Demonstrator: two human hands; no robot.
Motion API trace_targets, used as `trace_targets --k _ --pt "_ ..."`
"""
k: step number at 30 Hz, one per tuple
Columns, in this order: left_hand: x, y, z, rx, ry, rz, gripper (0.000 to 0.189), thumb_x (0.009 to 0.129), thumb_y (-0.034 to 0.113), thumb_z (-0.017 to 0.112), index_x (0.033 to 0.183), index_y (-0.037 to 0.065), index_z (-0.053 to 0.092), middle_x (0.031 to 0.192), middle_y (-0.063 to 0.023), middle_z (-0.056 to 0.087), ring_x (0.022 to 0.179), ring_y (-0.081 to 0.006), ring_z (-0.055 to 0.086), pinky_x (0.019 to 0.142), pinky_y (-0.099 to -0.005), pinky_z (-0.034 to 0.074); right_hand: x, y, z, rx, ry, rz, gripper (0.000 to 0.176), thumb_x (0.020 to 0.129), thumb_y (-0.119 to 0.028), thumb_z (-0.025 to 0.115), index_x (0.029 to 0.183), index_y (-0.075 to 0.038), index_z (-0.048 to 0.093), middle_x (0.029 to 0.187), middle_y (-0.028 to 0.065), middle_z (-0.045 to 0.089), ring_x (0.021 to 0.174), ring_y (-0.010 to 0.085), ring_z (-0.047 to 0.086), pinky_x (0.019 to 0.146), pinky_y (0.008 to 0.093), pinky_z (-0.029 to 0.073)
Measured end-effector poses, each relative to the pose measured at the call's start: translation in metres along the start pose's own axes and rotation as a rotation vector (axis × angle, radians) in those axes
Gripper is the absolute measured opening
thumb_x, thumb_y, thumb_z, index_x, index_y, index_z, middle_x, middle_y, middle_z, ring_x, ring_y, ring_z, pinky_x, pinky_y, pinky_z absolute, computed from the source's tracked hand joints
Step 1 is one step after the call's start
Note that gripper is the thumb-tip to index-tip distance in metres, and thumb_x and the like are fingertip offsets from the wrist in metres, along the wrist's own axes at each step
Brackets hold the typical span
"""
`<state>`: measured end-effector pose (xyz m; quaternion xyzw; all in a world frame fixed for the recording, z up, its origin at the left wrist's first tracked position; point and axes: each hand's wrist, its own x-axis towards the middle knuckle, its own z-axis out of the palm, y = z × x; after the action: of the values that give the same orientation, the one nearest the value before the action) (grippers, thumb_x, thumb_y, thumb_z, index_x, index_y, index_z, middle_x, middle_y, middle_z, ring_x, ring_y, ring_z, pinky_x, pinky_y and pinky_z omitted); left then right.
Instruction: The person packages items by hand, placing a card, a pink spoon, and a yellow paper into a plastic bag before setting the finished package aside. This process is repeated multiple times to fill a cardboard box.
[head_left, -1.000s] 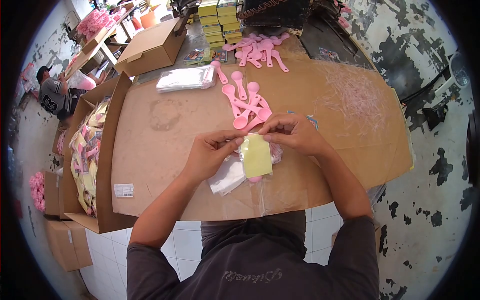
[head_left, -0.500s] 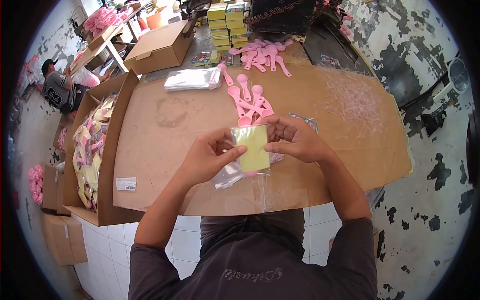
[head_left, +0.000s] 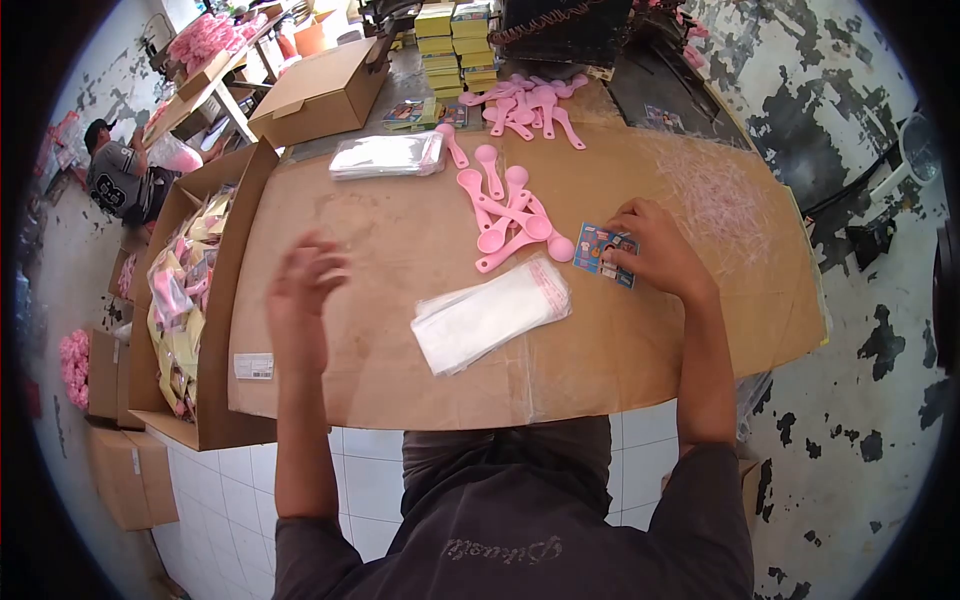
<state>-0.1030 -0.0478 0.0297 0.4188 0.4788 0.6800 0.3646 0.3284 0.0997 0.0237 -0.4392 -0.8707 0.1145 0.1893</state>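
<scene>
My left hand [head_left: 308,275], slightly blurred, is raised over the left part of the cardboard-covered table with its fingers apart and nothing in it. My right hand [head_left: 648,245] has its fingertips on a blue printed card [head_left: 600,252] lying flat. Left of the card is a loose group of pink spoons [head_left: 515,222]. Nearer to me lies a stack of clear plastic bags [head_left: 490,312], at a slant between my hands.
An open carton [head_left: 235,350] of filled bags stands at the left. Further back are another bag stack [head_left: 388,156], a closed box [head_left: 320,92], card stacks [head_left: 437,50] and more spoons [head_left: 545,105]. Plastic strips [head_left: 705,195] lie right. A person [head_left: 120,175] sits far left.
The bag with the yellow card has left my hands, and a similar one now lies atop the carton's pile. My left hand moved left; my right hand moved right onto the blue card.
</scene>
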Motion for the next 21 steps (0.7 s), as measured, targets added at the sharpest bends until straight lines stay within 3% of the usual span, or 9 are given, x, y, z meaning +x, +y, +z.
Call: trace_targets --k 2,5,8,11,14,17,19,21 --pt "0.0 0.001 0.042 0.295 -0.243 -0.113 0.028 0.099 0.015 0.068 0.123 0.001 0.069 0.108 -0.0098 0.072 0.096 -0.0152 0.068 0.081 -0.0275 0.055 -0.001 0.002 0.003 0.029 -0.007 0.03 0.034 0.08 -0.019 0.081 0.108 -0.002 0.073 0.111 0.0123 0.064 0.109 0.0309 0.061 0.097 0.0415 0.048" --pt "0.0 -0.013 0.094 0.618 -0.582 0.087 0.031 0.092 0.014 0.075 0.122 0.006 0.072 0.104 -0.0049 0.073 0.092 -0.0117 0.067 0.08 -0.0292 0.053 0.001 0.006 0.013 0.091 0.046 0.044 0.032 0.079 -0.018 0.083 0.105 -0.003 0.073 0.106 0.0119 0.065 0.106 0.0312 0.062 0.094 0.0423 0.048" --pt "-0.002 -0.045 0.121 0.901 -0.632 0.4 0.032 0.088 0.019 0.079 0.114 0.002 0.073 0.098 -0.0103 0.069 0.083 -0.0205 0.066 0.076 -0.0332 0.054 0.002 -0.001 0.016 0.112 0.082 0.069 0.032 0.078 -0.019 0.083 0.105 -0.006 0.072 0.104 0.0098 0.065 0.105 0.0298 0.061 0.093 0.0427 0.047" --pt "0.002 -0.058 0.125 1.002 -0.625 0.57 0.032 0.086 0.017 0.08 0.112 0.001 0.072 0.098 -0.0104 0.068 0.08 -0.022 0.065 0.074 -0.0348 0.054 0.0 -0.002 0.015 0.028 0.069 0.055 0.032 0.078 -0.019 0.084 0.105 -0.007 0.072 0.103 0.0093 0.065 0.103 0.029 0.061 0.093 0.0424 0.046" --pt "0.004 -0.063 0.121 0.828 -0.631 0.24 0.031 0.086 0.014 0.081 0.112 0.001 0.072 0.094 -0.0093 0.069 0.077 -0.0194 0.064 0.072 -0.0331 0.053 0.001 -0.002 0.018 0.122 0.055 0.094 0.03 0.08 -0.018 0.082 0.106 -0.006 0.072 0.102 0.0087 0.065 0.1 0.0278 0.062 0.093 0.0415 0.046" --pt "0.004 -0.062 0.118 0.709 -0.576 0.12 0.026 0.086 0.011 0.08 0.109 0.002 0.072 0.089 -0.0081 0.071 0.073 -0.0166 0.064 0.07 -0.0318 0.053 0.005 0.004 0.021 0.153 0.084 0.086 0.027 0.083 -0.014 0.08 0.107 -0.005 0.071 0.099 0.0083 0.064 0.095 0.0262 0.063 0.09 0.0393 0.048" --pt "0.003 -0.054 0.119 0.664 -0.529 0.07 0.022 0.087 0.012 0.079 0.106 0.002 0.071 0.087 -0.0106 0.072 0.072 -0.0221 0.067 0.069 -0.0342 0.053 0.006 0.004 0.023 0.124 0.186 0.015 0.02 0.086 -0.015 0.077 0.102 -0.005 0.071 0.097 0.0079 0.065 0.095 0.0266 0.062 0.088 0.0384 0.047" --pt "0.003 -0.053 0.119 0.644 -0.501 0.057 0.019 0.088 0.012 0.078 0.103 0.003 0.07 0.086 -0.0116 0.073 0.072 -0.0247 0.068 0.069 -0.0356 0.054 0.007 -0.003 0.016 0.284 0.228 0.042 0.016 0.09 -0.013 0.075 0.102 -0.004 0.069 0.097 0.0084 0.066 0.092 0.0251 0.063 0.085 0.0364 0.048"
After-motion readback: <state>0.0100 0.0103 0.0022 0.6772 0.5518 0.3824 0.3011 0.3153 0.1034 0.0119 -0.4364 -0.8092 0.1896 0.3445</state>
